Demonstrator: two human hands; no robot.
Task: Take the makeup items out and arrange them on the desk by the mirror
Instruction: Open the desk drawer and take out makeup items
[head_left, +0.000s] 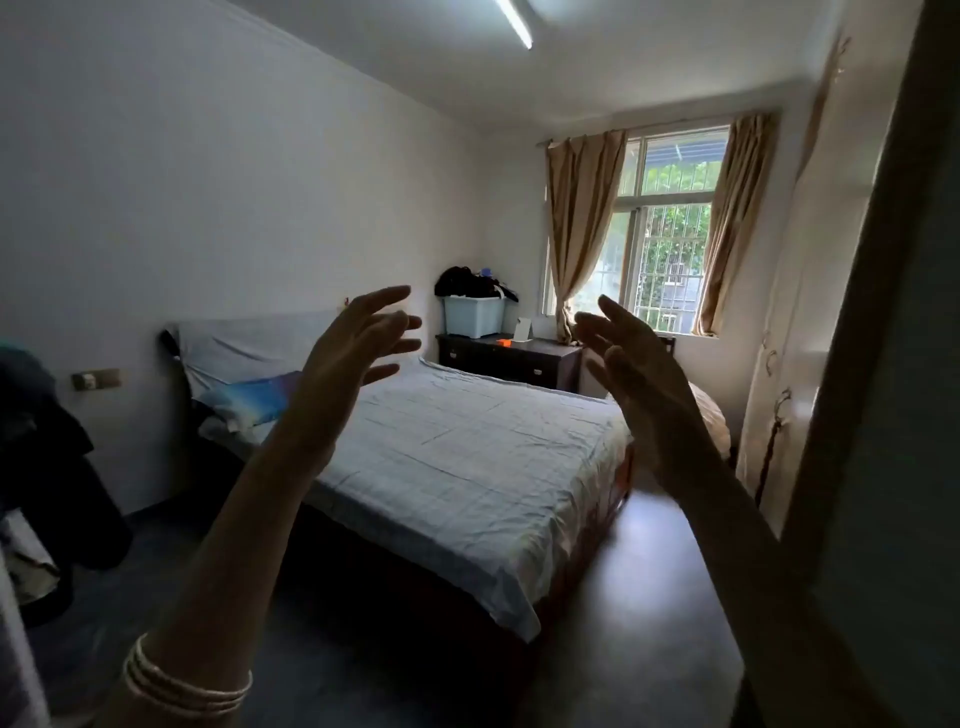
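I stand at a bedroom doorway with both arms raised in front of me. My left hand (358, 353) is up with fingers spread and holds nothing. My right hand (634, 364) is raised opposite it, fingers straight, also empty. Far across the room a dark wooden desk (511, 358) stands below the window, with a small white standing mirror (522, 330) and a small orange item (503, 341) on it. No makeup items can be made out from here.
A bed with a pale blue sheet (467, 457) fills the middle of the room. A light blue storage box (474, 316) with dark clothes on top sits on the desk. Dark floor runs along the bed's right side. A door edge (883, 364) stands at right, hanging clothes (41, 441) at left.
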